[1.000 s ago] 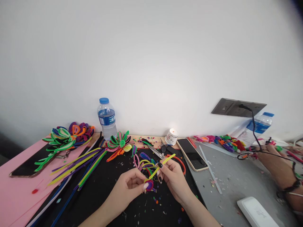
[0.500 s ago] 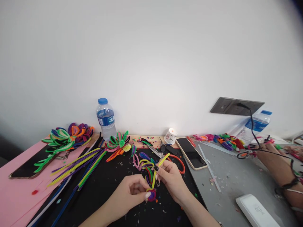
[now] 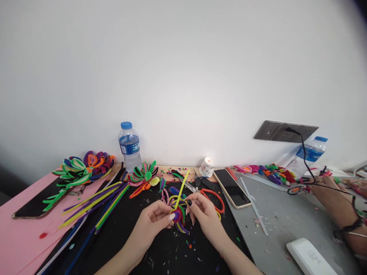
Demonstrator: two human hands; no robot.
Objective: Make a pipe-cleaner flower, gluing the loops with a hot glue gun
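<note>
My left hand (image 3: pixel 153 221) pinches a pipe-cleaner flower (image 3: pixel 177 217) by its coiled purple and red centre. Looped petals in green, yellow, purple and red fan out around that coil. From the left fingertips a yellow pipe cleaner (image 3: pixel 182 190) sticks up with its upper end loose. At the flower's right side, my right hand (image 3: pixel 205 215) has thumb and fingers closed on the edge of the petals; its fingertips partly hide what they grip. Just behind this hand lie scissors (image 3: pixel 213 195) with red-orange handles.
Loose pipe cleaners (image 3: pixel 94 206) and a finished flower (image 3: pixel 145 175) lie at left, near a water bottle (image 3: pixel 130 149). A paper cup (image 3: pixel 207 167) and a phone (image 3: pixel 232 189) are behind at right. Another person's arm (image 3: pixel 334 202) reaches over the grey table beside a white device (image 3: pixel 311 256).
My right hand has let go of the yellow pipe cleaner's end and moved onto the petals. The yellow strand now stands upright, and the flower has shifted up and left.
</note>
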